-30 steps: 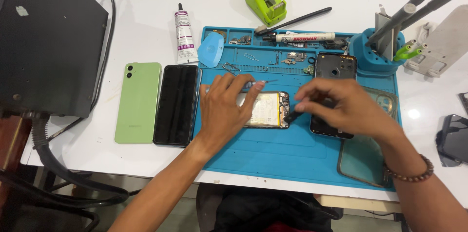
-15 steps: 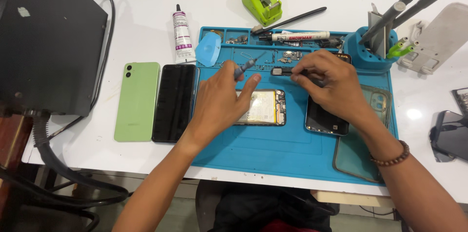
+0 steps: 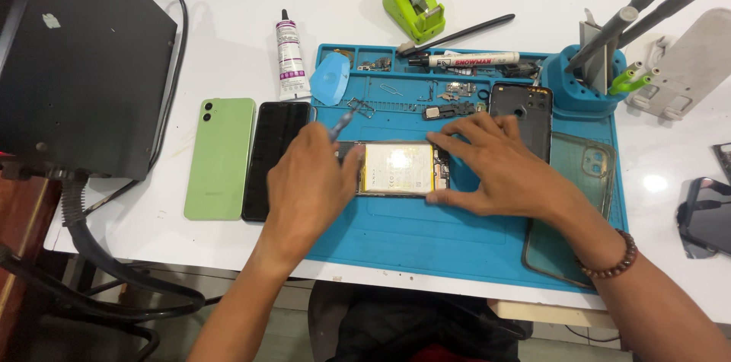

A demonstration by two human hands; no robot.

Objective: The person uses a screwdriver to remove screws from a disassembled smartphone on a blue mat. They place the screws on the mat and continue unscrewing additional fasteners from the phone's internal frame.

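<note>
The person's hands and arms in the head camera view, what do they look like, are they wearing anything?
Both arms are bare to past the elbow, with no sleeves or gloves in view. The left hand shows no ring or watch. The right hand is also ringless, but its wrist carries a bracelet of round dark brown beads.

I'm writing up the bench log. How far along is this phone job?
Done: the phone lies opened on the blue mat, battery exposed, its black back cover set aside and small parts loose above it. In hand: the left hand holds a thin tool at the phone's left end; the right hand steadies the right end. Left: the phone is not yet closed up.
</note>
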